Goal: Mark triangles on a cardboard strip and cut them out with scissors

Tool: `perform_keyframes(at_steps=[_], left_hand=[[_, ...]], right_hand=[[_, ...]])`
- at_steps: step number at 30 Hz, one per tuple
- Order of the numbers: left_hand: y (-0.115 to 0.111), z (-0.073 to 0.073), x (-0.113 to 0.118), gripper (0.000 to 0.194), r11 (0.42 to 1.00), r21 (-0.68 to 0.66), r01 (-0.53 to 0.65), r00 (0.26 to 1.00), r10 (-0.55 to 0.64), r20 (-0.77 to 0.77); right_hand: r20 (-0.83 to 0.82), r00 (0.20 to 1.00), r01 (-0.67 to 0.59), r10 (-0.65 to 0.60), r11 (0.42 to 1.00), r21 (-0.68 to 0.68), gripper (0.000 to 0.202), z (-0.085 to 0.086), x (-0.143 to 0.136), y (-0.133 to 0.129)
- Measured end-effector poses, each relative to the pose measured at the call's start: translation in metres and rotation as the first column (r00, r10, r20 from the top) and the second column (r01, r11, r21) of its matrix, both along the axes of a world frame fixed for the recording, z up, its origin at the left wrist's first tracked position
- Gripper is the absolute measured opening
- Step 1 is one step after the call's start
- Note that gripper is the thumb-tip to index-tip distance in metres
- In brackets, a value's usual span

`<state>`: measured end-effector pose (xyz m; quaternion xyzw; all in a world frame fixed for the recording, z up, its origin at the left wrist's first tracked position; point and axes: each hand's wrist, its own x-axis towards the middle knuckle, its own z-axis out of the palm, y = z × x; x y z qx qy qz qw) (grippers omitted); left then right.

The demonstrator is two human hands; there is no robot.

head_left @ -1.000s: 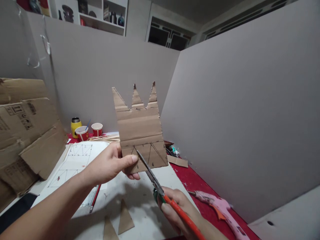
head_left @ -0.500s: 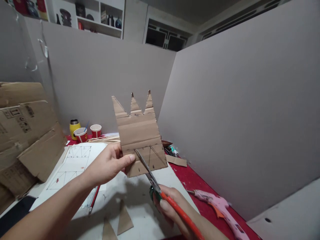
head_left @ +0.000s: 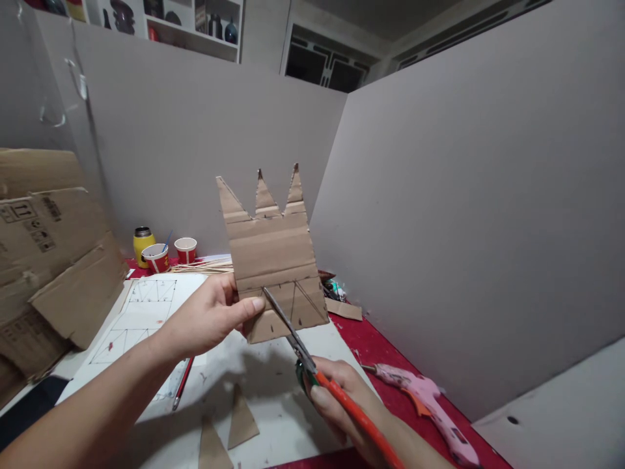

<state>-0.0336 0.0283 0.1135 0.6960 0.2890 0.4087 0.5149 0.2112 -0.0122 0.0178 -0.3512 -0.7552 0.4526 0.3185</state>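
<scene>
My left hand (head_left: pixel 227 309) pinches the lower left edge of a piece of cardboard (head_left: pixel 271 247), thumb in front, fingers behind it. Three pointed teeth rise along the cardboard's top, and pencil lines form triangles on its lower band. My right hand (head_left: pixel 342 394) is closed around the handles of scissors (head_left: pixel 305 355) with one red-orange and one green grip. The blades reach up from the cardboard's bottom edge along a slanted line, one blade in front. Below, two cut cardboard triangles (head_left: pixel 243 420) lie on the white board (head_left: pixel 273 371).
A pink glue gun (head_left: pixel 430 404) rests on the red cloth (head_left: pixel 361 339) at right. Left are folded cardboard boxes (head_left: pixel 53 254), a drawn paper plan (head_left: pixel 141 319) and a red pencil (head_left: pixel 183 384). Paper cups (head_left: pixel 185 251), a yellow bottle (head_left: pixel 143 246) and thin wooden sticks (head_left: pixel 205 267) stand or lie behind.
The view has shifted slightly, so the background sits a little higher. Both hands, the cardboard and the scissors keep nearly the same positions; the blades look slightly closer together.
</scene>
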Motion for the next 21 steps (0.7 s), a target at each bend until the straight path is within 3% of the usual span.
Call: perform_keyframes(at_steps=[6, 13, 21], left_hand=[[0.001, 0.000, -0.001, 0.021, 1.000, -0.004, 0.004, 1.000, -0.004, -0.030], [0.003, -0.005, 0.004, 0.021, 0.999, -0.033, -0.027, 1.000, 0.027, 0.004], [0.011, -0.014, 0.004, 0.026, 0.995, -0.094, -0.017, 1.000, 0.015, -0.022]], right_hand=[[0.001, 0.999, 0.038, -0.038, 0.999, -0.004, 0.054, -0.001, -0.001, -0.001], [-0.087, 0.996, -0.036, 0.028, 0.996, -0.088, 0.055, -0.009, -0.002, 0.001], [-0.063, 0.998, 0.021, -0.031, 0.989, -0.145, 0.057, -0.001, -0.011, 0.002]])
